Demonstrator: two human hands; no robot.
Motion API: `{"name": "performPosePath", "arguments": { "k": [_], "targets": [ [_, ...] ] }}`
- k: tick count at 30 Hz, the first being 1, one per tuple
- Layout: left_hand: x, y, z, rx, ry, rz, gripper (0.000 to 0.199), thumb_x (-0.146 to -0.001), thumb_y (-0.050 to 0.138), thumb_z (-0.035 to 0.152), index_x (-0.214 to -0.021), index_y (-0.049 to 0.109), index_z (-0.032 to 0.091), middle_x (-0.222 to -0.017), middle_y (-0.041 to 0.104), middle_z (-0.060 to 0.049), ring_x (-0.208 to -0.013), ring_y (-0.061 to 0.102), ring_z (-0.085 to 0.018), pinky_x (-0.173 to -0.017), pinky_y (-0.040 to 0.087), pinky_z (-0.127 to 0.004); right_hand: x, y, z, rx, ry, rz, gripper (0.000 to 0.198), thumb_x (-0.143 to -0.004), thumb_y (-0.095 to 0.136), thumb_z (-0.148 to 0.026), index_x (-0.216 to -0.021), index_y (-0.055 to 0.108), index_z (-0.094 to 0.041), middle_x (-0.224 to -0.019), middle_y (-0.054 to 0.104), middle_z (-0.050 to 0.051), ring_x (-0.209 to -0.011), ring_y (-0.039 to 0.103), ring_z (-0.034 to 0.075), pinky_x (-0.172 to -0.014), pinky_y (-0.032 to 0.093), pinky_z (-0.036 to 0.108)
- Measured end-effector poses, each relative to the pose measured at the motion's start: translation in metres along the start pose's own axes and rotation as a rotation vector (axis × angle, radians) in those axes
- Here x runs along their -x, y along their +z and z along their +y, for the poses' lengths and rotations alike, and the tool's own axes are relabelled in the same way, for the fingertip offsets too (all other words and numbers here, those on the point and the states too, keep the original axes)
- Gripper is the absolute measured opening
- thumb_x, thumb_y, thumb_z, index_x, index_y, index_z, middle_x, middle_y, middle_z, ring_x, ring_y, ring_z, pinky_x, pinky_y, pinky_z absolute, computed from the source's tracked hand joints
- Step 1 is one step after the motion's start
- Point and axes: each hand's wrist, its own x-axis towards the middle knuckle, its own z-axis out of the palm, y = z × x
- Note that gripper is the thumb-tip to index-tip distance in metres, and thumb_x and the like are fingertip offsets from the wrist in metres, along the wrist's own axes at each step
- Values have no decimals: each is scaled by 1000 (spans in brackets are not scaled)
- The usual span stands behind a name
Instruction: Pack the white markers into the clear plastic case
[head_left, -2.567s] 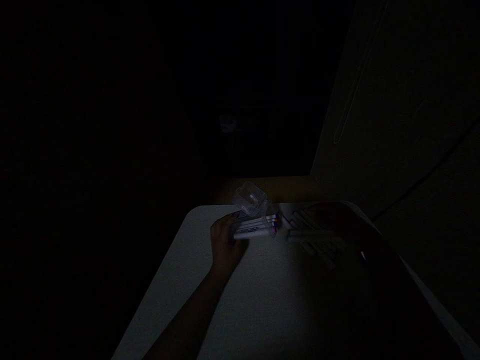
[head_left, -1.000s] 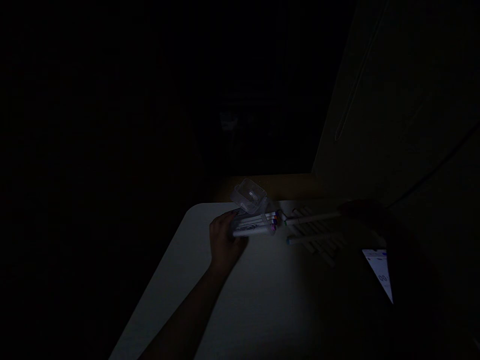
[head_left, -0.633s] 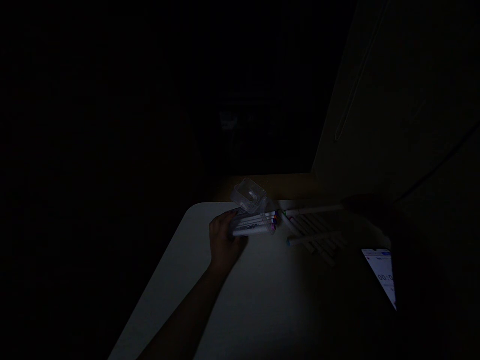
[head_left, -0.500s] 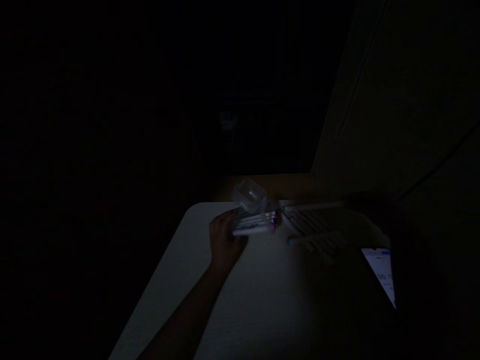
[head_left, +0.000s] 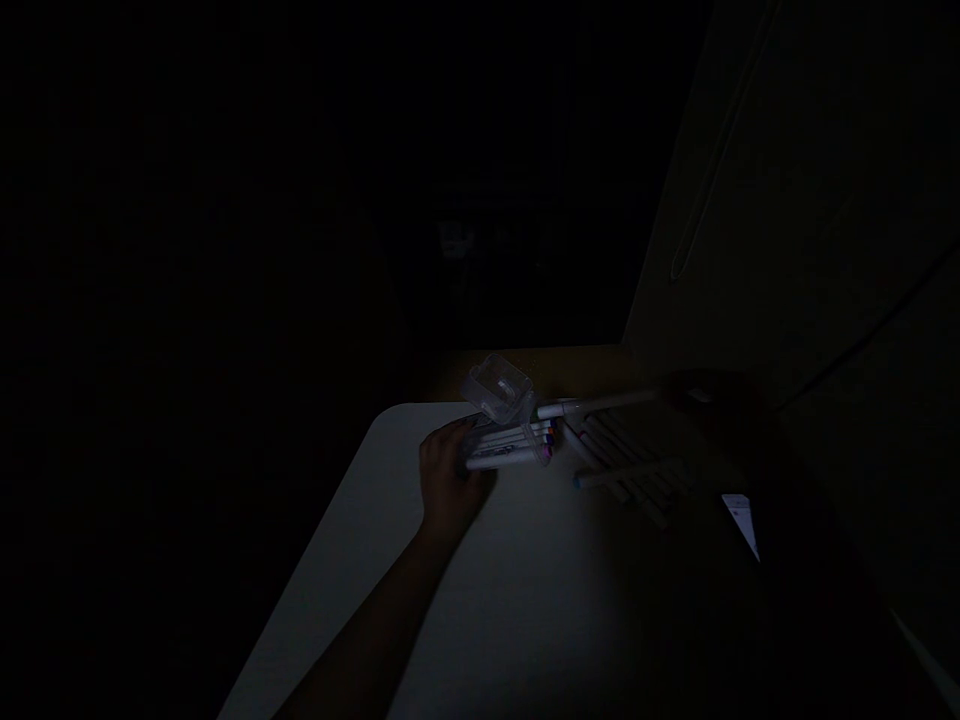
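My left hand (head_left: 448, 482) is closed round the near end of a clear plastic case with several white markers (head_left: 506, 458) lying in it, their purple, orange and dark ends pointing right. The case's clear lid (head_left: 495, 388) stands open at the far side. In deep shadow on the right, my right hand (head_left: 701, 393) is closed on the end of a white marker (head_left: 592, 403). That marker's green-tinted tip reaches the case's right end. Below it lies a loose pile of white markers (head_left: 619, 455), one with a blue end across the others.
The pale table (head_left: 352, 520) has a rounded far left corner. A lit phone (head_left: 741, 518) lies at the right, partly hidden by my dark right arm. A wall with a hanging cord (head_left: 701, 200) rises on the right. The surroundings are very dark.
My right hand has moved left with the marker, bringing its tip from above the pile to the case. My right arm hides more of the phone. The left hand and case have stayed put.
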Motion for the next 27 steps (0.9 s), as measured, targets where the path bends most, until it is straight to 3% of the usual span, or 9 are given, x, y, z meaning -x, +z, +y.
{"name": "performPosePath", "arguments": {
  "k": [5, 14, 27],
  "targets": [
    [1, 0, 0, 20, 14, 5, 50, -71, 60, 31, -119, 51, 21, -115, 60, -10, -109, 53, -26, -94, 39, -41, 2, 14, -10, 2, -5, -59, 15, -75, 58, -30, -82, 70, -27, -90, 68, 3, -88, 64, 21, -82, 53, 36],
    [6, -1, -2, 45, 35, 45, 50, -71, 63, 32, -118, 52, 18, -115, 60, -10, -108, 52, -25, -95, 39, -40, 8, 31, -28, 47, -15, -73, 21, -70, 57, -33, -79, 72, -21, -87, 68, 6, -87, 63, 21, -85, 50, 38],
    [12, 0, -6, 25, 0, 6, 53, -70, 61, 37, -120, 51, 20, -115, 59, -10, -109, 52, -26, -96, 37, -41, 17, 46, -45, 115, -11, -102, 19, -70, 60, -29, -81, 72, -18, -89, 68, 6, -91, 63, 22, -87, 46, 39]
  ]
}}
